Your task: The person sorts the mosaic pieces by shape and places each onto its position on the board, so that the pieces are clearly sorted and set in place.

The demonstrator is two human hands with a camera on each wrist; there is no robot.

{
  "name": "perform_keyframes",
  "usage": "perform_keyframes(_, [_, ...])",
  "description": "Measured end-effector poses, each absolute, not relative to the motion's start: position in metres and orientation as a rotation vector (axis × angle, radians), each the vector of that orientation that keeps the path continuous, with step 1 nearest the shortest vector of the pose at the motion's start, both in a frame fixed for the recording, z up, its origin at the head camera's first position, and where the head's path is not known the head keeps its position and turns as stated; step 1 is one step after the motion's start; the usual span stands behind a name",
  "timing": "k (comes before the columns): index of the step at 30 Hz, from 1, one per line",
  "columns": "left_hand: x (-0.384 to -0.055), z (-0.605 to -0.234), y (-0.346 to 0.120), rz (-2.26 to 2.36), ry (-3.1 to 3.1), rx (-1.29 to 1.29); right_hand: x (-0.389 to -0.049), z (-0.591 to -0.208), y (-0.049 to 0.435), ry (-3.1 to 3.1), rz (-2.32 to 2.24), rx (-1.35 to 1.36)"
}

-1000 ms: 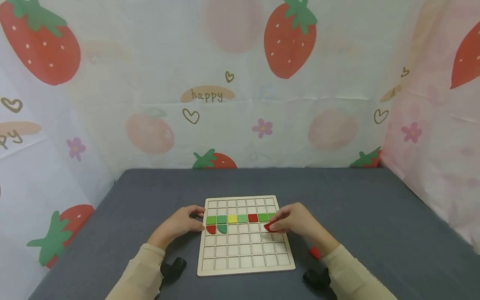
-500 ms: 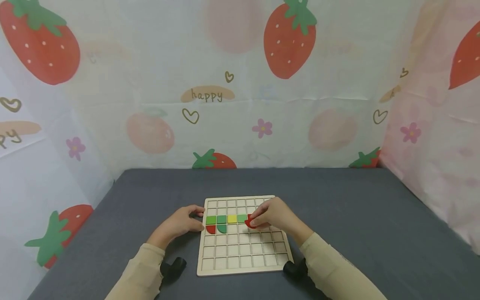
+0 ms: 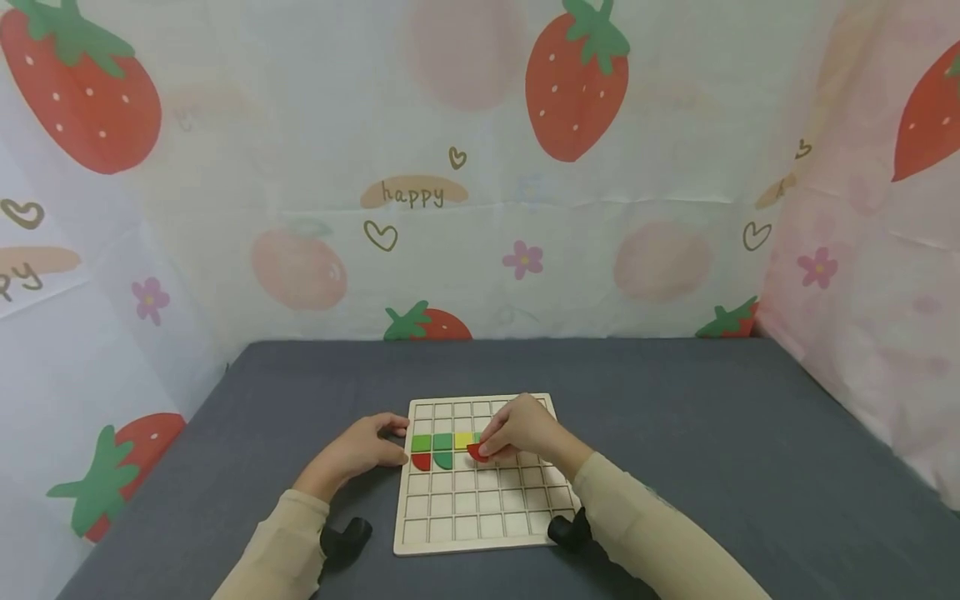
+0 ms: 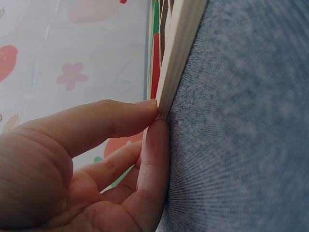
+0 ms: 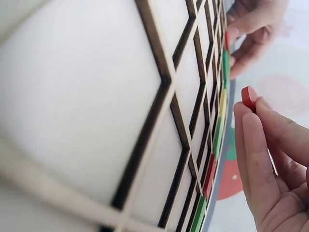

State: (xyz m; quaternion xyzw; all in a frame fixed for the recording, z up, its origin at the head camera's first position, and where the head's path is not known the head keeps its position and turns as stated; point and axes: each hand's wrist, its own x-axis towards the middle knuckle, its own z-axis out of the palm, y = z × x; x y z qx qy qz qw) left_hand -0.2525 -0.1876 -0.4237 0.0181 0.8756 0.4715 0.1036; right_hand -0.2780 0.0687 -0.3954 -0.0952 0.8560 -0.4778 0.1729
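A pale wooden grid board point(image 3: 438, 550) lies on the table. My left hand point(image 3: 360, 446) rests at its left edge, thumb and a finger touching the rim point(image 4: 179, 53) in the left wrist view. Between thumb and fingertips, my right hand point(image 3: 525, 429) pinches a red tile with a rounded edge point(image 3: 476, 452), just over the fourth row. The right wrist view shows this red tile point(image 5: 248, 98) above the board's surface. Green tiles point(image 3: 422, 442) and a yellow tile point(image 3: 463, 440) fill part of the third row. Below them sit a red quarter-circle tile point(image 3: 422, 461) and a green one point(image 3: 444, 459).
Dark grey cloth covers the table point(image 3: 675, 417). A strawberry-patterned curtain point(image 3: 480, 250) stands behind and at both sides. Black wrist devices point(image 3: 347, 540) hang below both sleeves. The right hand and forearm hide the right part of the third row.
My right hand has carried the red tile leftward across the board from its right side. A red piece seen earlier beside the right forearm is now hidden. The left hand has stayed in place.
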Motion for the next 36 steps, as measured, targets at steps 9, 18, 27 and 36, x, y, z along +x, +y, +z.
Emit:
perform_keyframes(9, [-0.252, -0.425, -0.188, 1.389, 2.592, 0.062, -0.283, -0.401, 0.057, 2.489, -1.287, -0.313])
perform_keyframes(18, [-0.254, -0.427, -0.188, 1.407, 2.571, 0.069, -0.28, -0.402, 0.047, 2.455, -1.33, -0.288])
perform_keyframes(27, [-0.253, -0.426, -0.187, 1.399, 2.576, 0.053, -0.28, -0.403, 0.045, 2.489, -1.292, -0.334])
perform_keyframes(36, [-0.253, -0.424, -0.186, 1.387, 2.589, 0.052, -0.279, -0.402, 0.043, 2.533, -1.221, -0.365])
